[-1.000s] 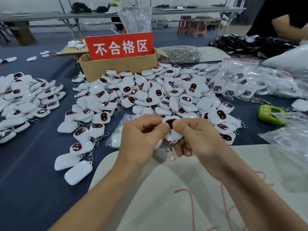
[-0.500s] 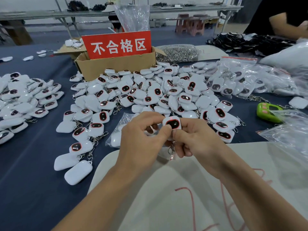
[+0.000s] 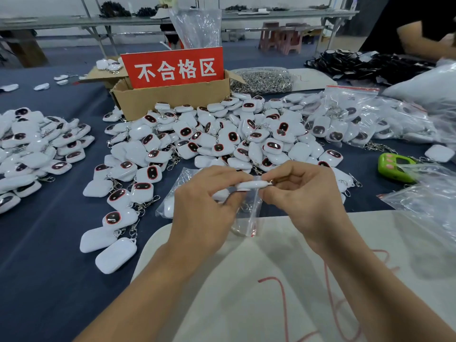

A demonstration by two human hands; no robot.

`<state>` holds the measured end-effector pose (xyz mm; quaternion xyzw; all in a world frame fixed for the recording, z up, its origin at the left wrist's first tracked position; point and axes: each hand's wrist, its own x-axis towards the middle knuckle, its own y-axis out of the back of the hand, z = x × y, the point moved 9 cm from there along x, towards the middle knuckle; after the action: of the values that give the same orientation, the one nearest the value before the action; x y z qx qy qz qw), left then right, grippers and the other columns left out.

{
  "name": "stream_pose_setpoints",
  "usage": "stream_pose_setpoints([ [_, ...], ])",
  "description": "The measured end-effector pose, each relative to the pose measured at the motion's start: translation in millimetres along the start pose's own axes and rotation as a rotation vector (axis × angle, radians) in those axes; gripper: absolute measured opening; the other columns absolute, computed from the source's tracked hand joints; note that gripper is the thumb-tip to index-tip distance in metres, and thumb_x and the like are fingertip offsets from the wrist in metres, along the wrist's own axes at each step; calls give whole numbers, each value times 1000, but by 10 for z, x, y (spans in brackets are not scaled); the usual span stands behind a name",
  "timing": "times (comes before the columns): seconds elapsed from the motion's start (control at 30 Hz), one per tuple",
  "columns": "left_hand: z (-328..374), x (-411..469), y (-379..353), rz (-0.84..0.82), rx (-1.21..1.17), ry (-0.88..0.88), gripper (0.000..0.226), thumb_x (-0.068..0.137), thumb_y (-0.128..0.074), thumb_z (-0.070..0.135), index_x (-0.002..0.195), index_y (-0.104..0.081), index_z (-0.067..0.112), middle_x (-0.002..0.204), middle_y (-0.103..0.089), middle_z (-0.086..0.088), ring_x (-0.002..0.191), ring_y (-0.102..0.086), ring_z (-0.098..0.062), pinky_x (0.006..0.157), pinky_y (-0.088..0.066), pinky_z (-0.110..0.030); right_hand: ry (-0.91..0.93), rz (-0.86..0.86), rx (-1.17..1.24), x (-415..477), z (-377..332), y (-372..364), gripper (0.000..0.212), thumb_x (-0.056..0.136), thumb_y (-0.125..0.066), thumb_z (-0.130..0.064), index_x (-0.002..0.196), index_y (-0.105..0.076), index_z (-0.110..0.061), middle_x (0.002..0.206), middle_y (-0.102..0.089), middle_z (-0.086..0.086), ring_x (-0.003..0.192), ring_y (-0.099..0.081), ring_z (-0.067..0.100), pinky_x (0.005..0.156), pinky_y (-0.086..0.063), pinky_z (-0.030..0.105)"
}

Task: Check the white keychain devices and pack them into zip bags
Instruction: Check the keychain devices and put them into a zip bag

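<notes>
Both hands hold one white keychain device (image 3: 250,185) edge-on between them, above the table's near middle. My left hand (image 3: 207,206) pinches its left end; my right hand (image 3: 303,193) pinches the right end by the metal ring. A small clear zip bag (image 3: 250,218) with a red strip hangs down below the device, between the hands. A big heap of white keychain devices (image 3: 222,137) with dark red-rimmed screens lies just beyond. Another pile of devices (image 3: 37,149) lies at the left.
A cardboard box (image 3: 172,97) with a red sign (image 3: 172,67) stands behind the heap. Filled zip bags (image 3: 365,119) lie at the right, a green device (image 3: 394,166) beside loose clear bags (image 3: 429,193). A white sheet (image 3: 271,292) covers the near table. Another person's arm (image 3: 424,38) is at far right.
The device was upright with its screen facing me; it has been turned flat and edge-on between the hands, and the zip bag now hangs visibly below it.
</notes>
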<state>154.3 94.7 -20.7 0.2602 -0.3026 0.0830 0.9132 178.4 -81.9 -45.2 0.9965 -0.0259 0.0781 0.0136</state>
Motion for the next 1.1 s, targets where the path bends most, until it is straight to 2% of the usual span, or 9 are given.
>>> stream_pose_setpoints([
  [0.13,5,-8,9,12,32,-25,43,75,-83,-5,108,-81,23,105,-72,10,102,-63,-1,89,-43,-9,20,24,-35,2,-17,-6,31,71,-82,14,68,-77,-17,65,-74,3,54,-62,13,56,-55,22],
  [0.3,110,-44,-50,4,77,-93,59,79,-77,5,134,-67,25,124,-63,18,116,-55,10,99,-38,-7,-190,-92,166,-31,128,-111,26,84,-76,-3,64,-71,-19,60,-65,11,39,-47,16,39,-34,18],
  [0.43,21,-28,25,34,-48,-21,16,96,-69,23,108,-79,23,99,-73,19,98,-66,0,83,-43,-9,-258,-174,132,-47,183,-165,27,93,-67,-13,67,-72,-19,57,-61,9,37,-40,15,39,-29,18],
  [0.53,-62,-5,29,11,-91,75,10,92,-73,35,100,-77,39,89,-73,18,84,-65,-5,72,-44,-10,-259,-166,133,-43,178,-170,36,97,-62,-13,63,-69,-20,56,-59,10,37,-38,16,40,-29,22],
  [0.7,12,-43,-123,-81,-92,30,42,73,-81,38,114,-76,39,104,-70,26,92,-64,7,77,-42,-4,-337,-81,198,-31,238,-88,34,98,-57,-14,65,-61,-10,54,-56,12,38,-35,21,48,-19,32],
  [0.8,-76,-46,-85,-39,-72,70,16,86,-73,48,98,-74,38,80,-67,19,70,-56,2,64,-37,-7,-347,-129,215,-34,228,-112,28,100,-55,-17,75,-66,-7,59,-59,13,43,-40,22,46,-23,31],
  [0.9,-154,-62,-61,-23,-17,104,45,94,-61,58,66,-61,22,61,-53,13,57,-45,-3,55,-32,-11,-366,-279,285,-111,215,-279,25,101,-56,-22,88,-72,-7,72,-65,14,53,-53,20,53,-41,28],
  [0.97,-148,-68,-67,-45,31,104,55,98,-52,63,59,-56,23,55,-49,14,55,-45,-5,54,-32,-13,-345,-313,232,-135,216,-328,27,100,-60,-25,82,-71,-8,72,-65,14,53,-52,20,51,-39,27],
  [1.1,-87,-30,-61,-38,215,75,48,89,-53,64,70,-70,24,58,-52,10,63,-49,-12,63,-37,-31,-324,-30,108,-2,271,-14,29,99,-62,-24,75,-65,-8,59,-61,8,42,-41,16,40,-27,22],
])
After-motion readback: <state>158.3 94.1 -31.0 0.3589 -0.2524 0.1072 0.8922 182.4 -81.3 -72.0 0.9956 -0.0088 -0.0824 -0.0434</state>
